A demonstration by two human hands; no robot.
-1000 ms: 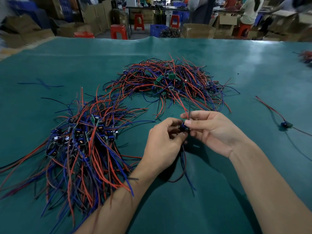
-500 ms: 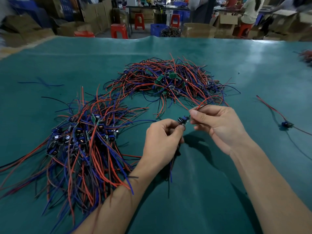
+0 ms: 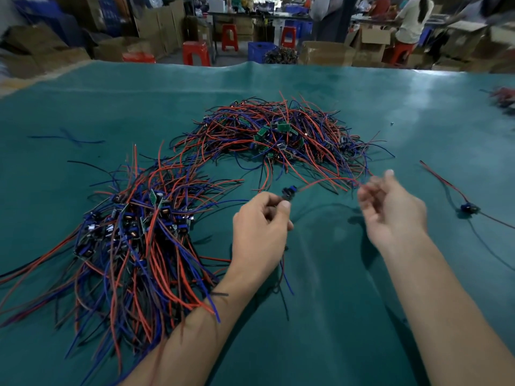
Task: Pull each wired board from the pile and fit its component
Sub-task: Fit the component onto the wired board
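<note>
Across the teal-covered worktop [image 3: 320,112], two tangles of red, blue and black leads. Nearer and to the left, a long heap of wired boards [image 3: 131,235] with dark components showing among the wires, running under the left forearm. Farther back, toward the middle, a second pile [image 3: 278,132] with small green boards showing through the leads. At the right edge, well apart from both, a single wired board [image 3: 468,208] lying alone with its leads trailing off. Between the two piles and above the cloth, the left hand [image 3: 260,232], fingers curled, pinching a small dark blue board [image 3: 288,192] at thumb and fingertips, wires hanging below the palm. From that board, a red lead [image 3: 323,181] stretched rightward to the right hand [image 3: 390,207], blurred, fingers curled around the lead's far end near the edge of the far pile. Hands well apart, joined only by the lead.
</note>
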